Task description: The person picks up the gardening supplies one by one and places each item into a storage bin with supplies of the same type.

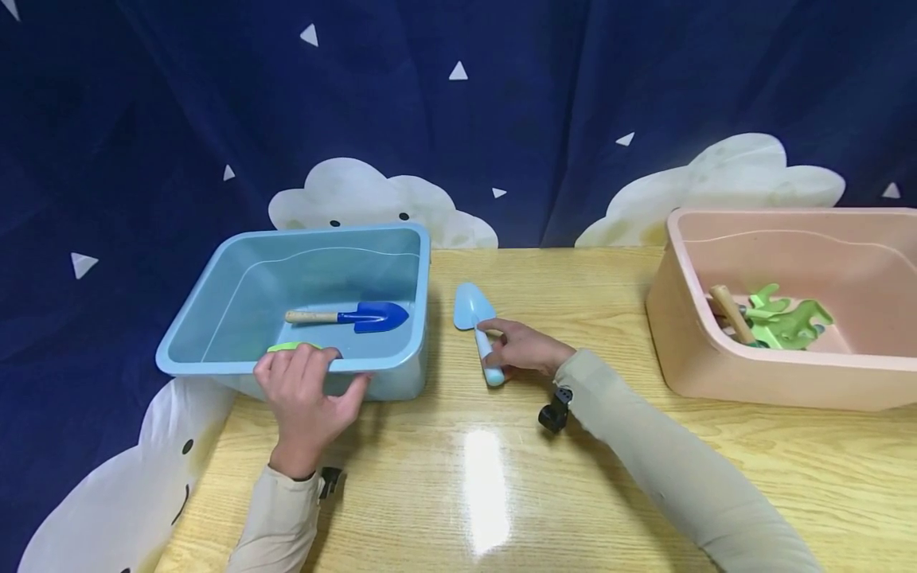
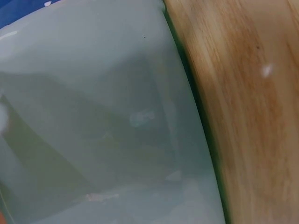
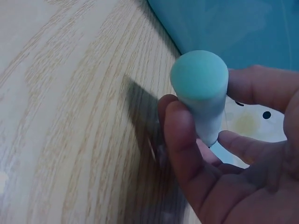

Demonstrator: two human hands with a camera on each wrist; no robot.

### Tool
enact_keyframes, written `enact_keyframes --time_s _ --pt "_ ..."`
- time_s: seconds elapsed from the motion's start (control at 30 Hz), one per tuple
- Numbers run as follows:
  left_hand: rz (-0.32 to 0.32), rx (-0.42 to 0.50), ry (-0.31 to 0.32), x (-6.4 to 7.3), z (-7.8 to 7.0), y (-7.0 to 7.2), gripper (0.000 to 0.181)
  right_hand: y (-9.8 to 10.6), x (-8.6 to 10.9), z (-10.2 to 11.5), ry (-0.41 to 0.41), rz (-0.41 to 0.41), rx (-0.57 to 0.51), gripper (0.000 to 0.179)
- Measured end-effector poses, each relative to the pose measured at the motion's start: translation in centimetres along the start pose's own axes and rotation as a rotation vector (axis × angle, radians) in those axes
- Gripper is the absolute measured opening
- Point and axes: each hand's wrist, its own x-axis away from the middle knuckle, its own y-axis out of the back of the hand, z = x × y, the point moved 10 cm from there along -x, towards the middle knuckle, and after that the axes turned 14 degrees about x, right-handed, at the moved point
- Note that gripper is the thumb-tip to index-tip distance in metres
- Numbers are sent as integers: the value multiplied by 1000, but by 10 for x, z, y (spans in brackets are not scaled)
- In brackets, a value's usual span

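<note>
In the head view, my right hand (image 1: 526,348) holds a light blue toy trowel (image 1: 470,305) by its handle, over the table between two bins. Up close, the right wrist view has the handle's round mint-green end (image 3: 199,74) between thumb and fingers. My left hand (image 1: 304,394) grips the front rim of the blue bin (image 1: 380,366), fingers hooked over it and thumb spread to the right outside. Inside that bin lies a blue trowel (image 1: 376,317) with a wooden handle. A bright green piece (image 1: 290,346) shows just past my left fingers, mostly hidden.
At the right stands a pink bin (image 1: 781,382) holding green toy garden tools (image 1: 791,326) and a wooden handle (image 1: 731,313). A dark blue curtain (image 1: 523,119) with clouds hangs behind the wooden table (image 1: 573,493).
</note>
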Motion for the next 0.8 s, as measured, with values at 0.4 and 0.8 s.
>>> enact_keyframes --time_s 0.4,0.8 --pt "-12 -3 -13 -1 -1 1 40 -3 3 4 21 31 9 76" --pt "-7 -3 -18 -1 -1 2 40 -5 9 5 10 50 -32 74"
